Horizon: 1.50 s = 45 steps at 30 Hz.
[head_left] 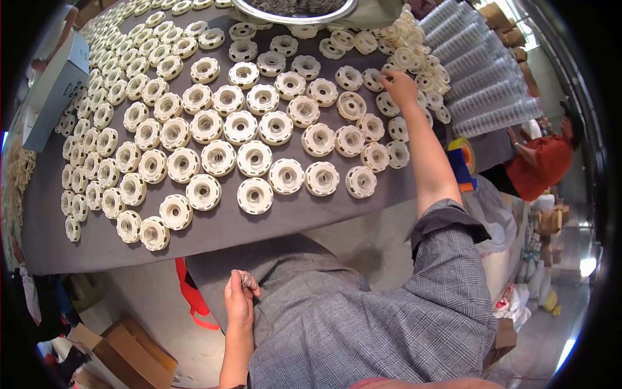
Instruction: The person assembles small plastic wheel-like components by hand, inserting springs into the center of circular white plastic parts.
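Loads of cream rings (254, 149) below the steel bowl (295, 21) look sprung already; the heap (407, 58) right of it seems left. Springs (247, 281) are held in the left hand (240, 301); the right hand (400, 88) is pinched at a ring (372, 80) (anything gripped can't be told).

My left hand (240, 299), fingers curled round grey metal coils (248, 280), number hidden in grip; left forearm (236, 360) cut off by lower edge. My right hand (398, 87), fingertips covering part of pale ring (370, 80); grip itself too small to tell. Metal bowl (293, 20) cropped by top edge. Rings at far upper left (107, 32) too small for detail. Person in orange-red top (541, 167), blurred near right rim.
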Each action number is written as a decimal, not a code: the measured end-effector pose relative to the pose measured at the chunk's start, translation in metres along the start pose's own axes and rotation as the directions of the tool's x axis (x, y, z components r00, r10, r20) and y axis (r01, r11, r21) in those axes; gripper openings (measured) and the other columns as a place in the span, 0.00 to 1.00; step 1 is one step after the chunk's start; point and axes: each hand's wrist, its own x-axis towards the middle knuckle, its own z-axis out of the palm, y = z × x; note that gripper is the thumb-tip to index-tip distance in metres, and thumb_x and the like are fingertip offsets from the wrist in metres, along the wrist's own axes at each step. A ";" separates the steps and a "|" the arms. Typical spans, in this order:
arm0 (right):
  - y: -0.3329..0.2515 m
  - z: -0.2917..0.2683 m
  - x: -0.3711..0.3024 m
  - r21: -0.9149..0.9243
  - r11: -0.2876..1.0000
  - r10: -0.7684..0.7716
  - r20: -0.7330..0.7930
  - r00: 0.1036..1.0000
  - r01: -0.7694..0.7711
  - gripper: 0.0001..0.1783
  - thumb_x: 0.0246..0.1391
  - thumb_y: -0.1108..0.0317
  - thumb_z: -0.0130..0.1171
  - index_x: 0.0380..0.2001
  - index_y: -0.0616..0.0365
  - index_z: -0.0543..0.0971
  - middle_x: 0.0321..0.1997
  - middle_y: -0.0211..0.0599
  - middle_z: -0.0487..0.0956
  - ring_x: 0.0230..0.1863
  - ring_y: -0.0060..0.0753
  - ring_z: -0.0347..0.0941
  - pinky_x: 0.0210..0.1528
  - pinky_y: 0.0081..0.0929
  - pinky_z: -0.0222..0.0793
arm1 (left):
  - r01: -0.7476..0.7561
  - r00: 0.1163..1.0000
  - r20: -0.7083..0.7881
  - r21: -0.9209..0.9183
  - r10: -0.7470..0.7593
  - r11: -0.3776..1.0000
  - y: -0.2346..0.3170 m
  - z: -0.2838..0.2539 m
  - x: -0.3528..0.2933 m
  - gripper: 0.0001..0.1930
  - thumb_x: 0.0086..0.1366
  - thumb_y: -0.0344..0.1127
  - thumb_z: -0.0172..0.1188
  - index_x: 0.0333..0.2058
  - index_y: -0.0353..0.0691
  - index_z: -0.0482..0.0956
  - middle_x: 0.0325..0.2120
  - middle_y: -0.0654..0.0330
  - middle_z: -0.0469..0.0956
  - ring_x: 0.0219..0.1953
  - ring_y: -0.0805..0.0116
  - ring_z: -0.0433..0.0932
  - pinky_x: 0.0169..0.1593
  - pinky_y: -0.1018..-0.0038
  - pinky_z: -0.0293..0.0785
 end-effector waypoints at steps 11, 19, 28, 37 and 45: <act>-0.089 -0.020 -0.046 0.020 0.987 -0.152 0.414 0.897 0.158 0.11 0.37 0.56 0.64 0.26 0.48 0.82 0.26 0.36 0.79 0.31 0.38 0.76 0.34 0.34 0.70 | -0.026 0.997 0.067 -0.028 0.028 0.999 -0.006 0.001 -0.007 0.19 0.67 0.49 0.45 0.24 0.41 0.66 0.18 0.62 0.65 0.19 0.73 0.64 0.23 0.78 0.62; -0.105 -0.013 -0.052 -0.122 0.981 -0.087 0.416 0.905 0.151 0.14 0.36 0.57 0.64 0.27 0.51 0.82 0.28 0.39 0.80 0.31 0.38 0.76 0.33 0.35 0.71 | -0.060 0.997 0.047 -0.081 0.064 0.995 -0.013 -0.009 -0.021 0.19 0.66 0.49 0.46 0.24 0.40 0.66 0.18 0.62 0.66 0.20 0.73 0.65 0.23 0.78 0.63; -0.070 -0.039 -0.032 0.576 0.635 -0.085 0.714 0.695 -0.514 0.08 0.45 0.61 0.62 0.23 0.53 0.80 0.18 0.24 0.74 0.17 0.16 0.67 0.16 0.18 0.54 | -0.075 0.996 0.051 -0.063 0.078 0.995 -0.014 -0.008 -0.023 0.20 0.66 0.50 0.45 0.23 0.40 0.66 0.18 0.61 0.67 0.20 0.73 0.66 0.24 0.78 0.63; -0.035 -0.037 -0.019 0.439 0.606 0.195 0.727 0.659 -0.663 0.09 0.42 0.62 0.65 0.21 0.55 0.78 0.18 0.25 0.74 0.15 0.18 0.66 0.15 0.21 0.56 | -0.048 0.998 0.041 -0.054 0.050 0.997 -0.017 -0.009 -0.022 0.20 0.66 0.50 0.45 0.23 0.39 0.66 0.18 0.60 0.67 0.20 0.72 0.66 0.24 0.78 0.64; -0.039 0.011 -0.028 0.398 0.894 0.080 0.316 0.945 -0.209 0.13 0.38 0.62 0.65 0.27 0.58 0.81 0.19 0.33 0.77 0.18 0.25 0.70 0.24 0.23 0.66 | -0.175 0.983 0.057 0.064 0.172 0.982 0.006 0.016 -0.019 0.07 0.65 0.36 0.48 0.32 0.38 0.68 0.29 0.58 0.74 0.23 0.75 0.71 0.28 0.83 0.67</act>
